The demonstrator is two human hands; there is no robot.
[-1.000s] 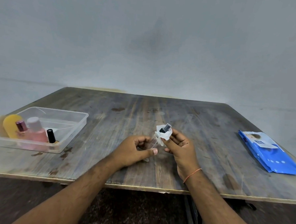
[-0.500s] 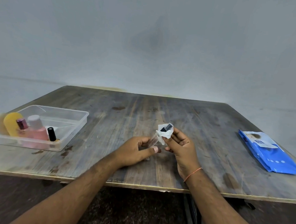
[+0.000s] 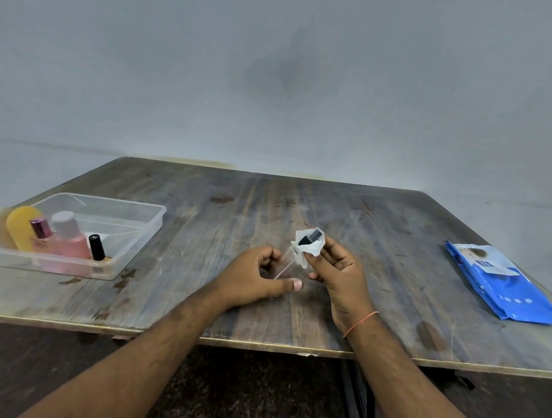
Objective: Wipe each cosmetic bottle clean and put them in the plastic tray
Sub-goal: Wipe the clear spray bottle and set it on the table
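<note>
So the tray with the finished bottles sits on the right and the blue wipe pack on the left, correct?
Not quite: the sides are swapped. The head view shows the tray with bottles on the person's left and the blue wipe pack on their right.

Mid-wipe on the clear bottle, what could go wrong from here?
1. The clear bottle is held only at its ends, left hand low, right hand with the wipe on the cap; it might slip.
2. The tray is crowded near its front; setting this one in could topple the black-capped bottle.
</note>
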